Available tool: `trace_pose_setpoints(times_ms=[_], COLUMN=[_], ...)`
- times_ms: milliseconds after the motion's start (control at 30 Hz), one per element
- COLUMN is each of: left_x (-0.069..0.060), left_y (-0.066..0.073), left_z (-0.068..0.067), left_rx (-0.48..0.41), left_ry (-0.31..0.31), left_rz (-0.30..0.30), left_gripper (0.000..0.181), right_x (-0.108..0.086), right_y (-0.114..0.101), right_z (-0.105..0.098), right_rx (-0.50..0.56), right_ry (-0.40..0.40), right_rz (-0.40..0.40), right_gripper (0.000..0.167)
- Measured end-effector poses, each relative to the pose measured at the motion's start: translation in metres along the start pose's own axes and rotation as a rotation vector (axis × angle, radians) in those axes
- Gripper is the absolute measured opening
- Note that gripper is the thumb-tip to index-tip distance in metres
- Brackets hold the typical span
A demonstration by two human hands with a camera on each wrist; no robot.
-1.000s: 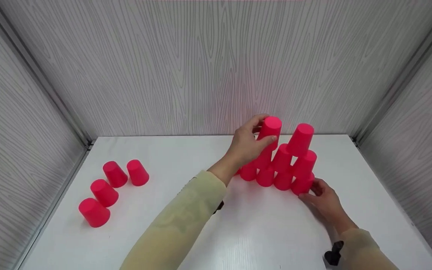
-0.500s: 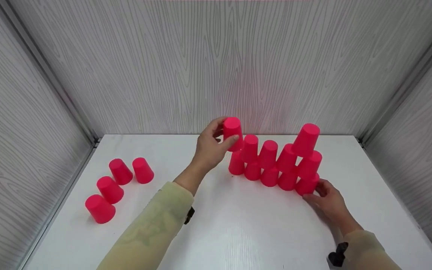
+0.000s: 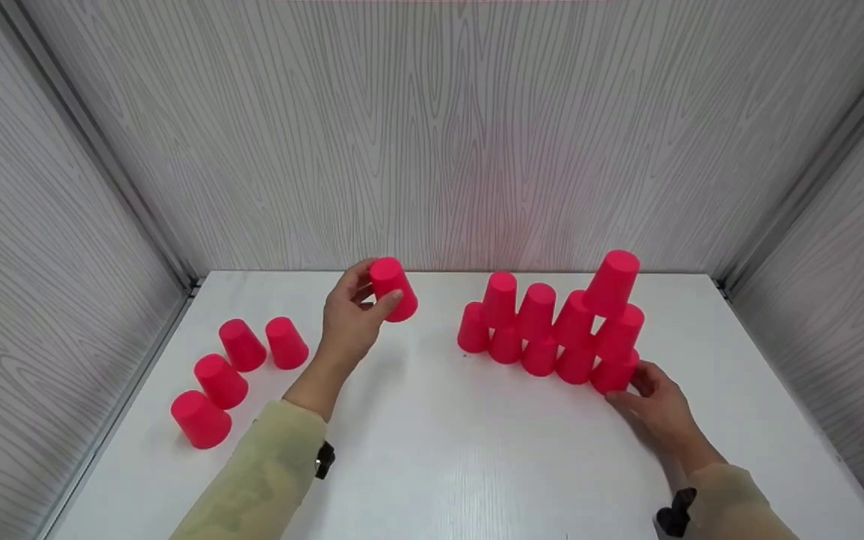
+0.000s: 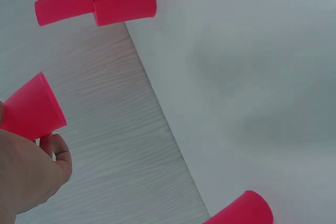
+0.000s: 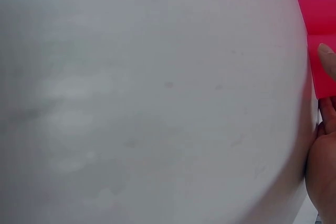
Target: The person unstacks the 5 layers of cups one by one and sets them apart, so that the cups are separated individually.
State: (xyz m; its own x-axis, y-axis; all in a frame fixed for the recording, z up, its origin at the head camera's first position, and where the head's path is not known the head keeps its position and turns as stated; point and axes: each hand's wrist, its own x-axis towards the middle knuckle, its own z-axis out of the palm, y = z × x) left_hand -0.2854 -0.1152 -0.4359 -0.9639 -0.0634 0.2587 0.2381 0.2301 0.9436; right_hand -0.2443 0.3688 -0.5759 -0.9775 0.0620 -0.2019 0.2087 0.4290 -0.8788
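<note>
In the head view the left hand (image 3: 351, 319) holds an upside-down red cup (image 3: 393, 291) up in the air, left of a stack of red cups, with thumb and fingers round its sides. The left wrist view shows this cup (image 4: 34, 109) and its wide rim beside the hand (image 4: 31, 169). The stack has a bottom row (image 3: 505, 345) of several cups, a second row (image 3: 536, 311) on it, and a single cup (image 3: 613, 283) on top at the right end. The right hand (image 3: 661, 405) grips the rightmost bottom cup (image 3: 615, 372) between thumb and fingers; the right wrist view shows the thumb against this cup (image 5: 321, 77).
Several red cups (image 3: 220, 380) stand upside down, apart from the stack, on the left of the white table (image 3: 462, 465). Grey wood-patterned panels (image 3: 432, 135) enclose the table at the back and both sides.
The left hand has carried its cup from above the second row leftward, away from the stack, and somewhat lower. The right hand has stayed at the rightmost bottom cup.
</note>
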Motion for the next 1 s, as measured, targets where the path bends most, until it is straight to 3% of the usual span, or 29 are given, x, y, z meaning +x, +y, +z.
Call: trace_pose_setpoints(times_ms=[433, 1000], left_x=[-0.026, -0.059], left_y=[-0.047, -0.091], left_z=[-0.05, -0.104], left_rx=[0.006, 0.066], left_ry=[0.131, 0.282], left_rz=[-0.155, -0.333], left_gripper=[0.074, 0.084], right_x=[0.001, 0.001], right_y=[-0.002, -0.002], right_z=[0.002, 0.005], right_rx=[0.009, 0.023], right_ry=[0.002, 0.005], right_rz=[0.002, 0.017], right_gripper=[0.095, 0.093])
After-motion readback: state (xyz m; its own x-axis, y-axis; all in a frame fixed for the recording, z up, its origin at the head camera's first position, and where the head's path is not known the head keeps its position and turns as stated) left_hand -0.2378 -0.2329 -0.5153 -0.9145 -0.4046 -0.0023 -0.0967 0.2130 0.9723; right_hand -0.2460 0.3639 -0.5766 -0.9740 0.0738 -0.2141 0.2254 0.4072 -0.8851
